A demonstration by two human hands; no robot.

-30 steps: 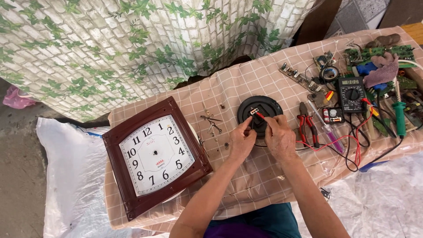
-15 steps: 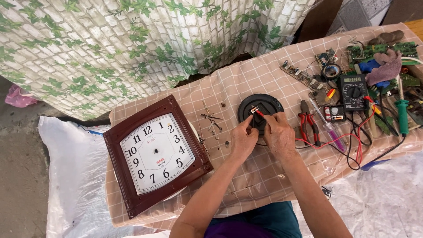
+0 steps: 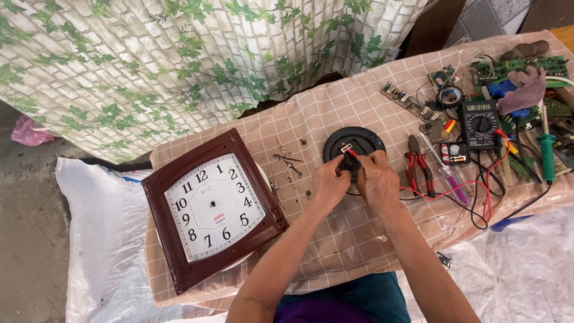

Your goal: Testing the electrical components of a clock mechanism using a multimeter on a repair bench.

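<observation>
Both forearms are bare from the elbows down to the wrists, with no sleeves, watch, bracelet or glove on either. The left hand (image 3: 330, 184) and the right hand (image 3: 376, 180) wear no rings that can be made out. Below the arms, a teal-blue garment (image 3: 353, 294) covers the lap, and just beneath it a purple cloth (image 3: 323, 312) shows.

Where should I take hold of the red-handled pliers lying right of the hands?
Grip the red-handled pliers by the two red handles, which point toward the person, closing on both from above. They lie flat on the checked cloth with the metal nose pointing away. Come from the near side, by the right hand; red test leads cross just beside them.
</observation>
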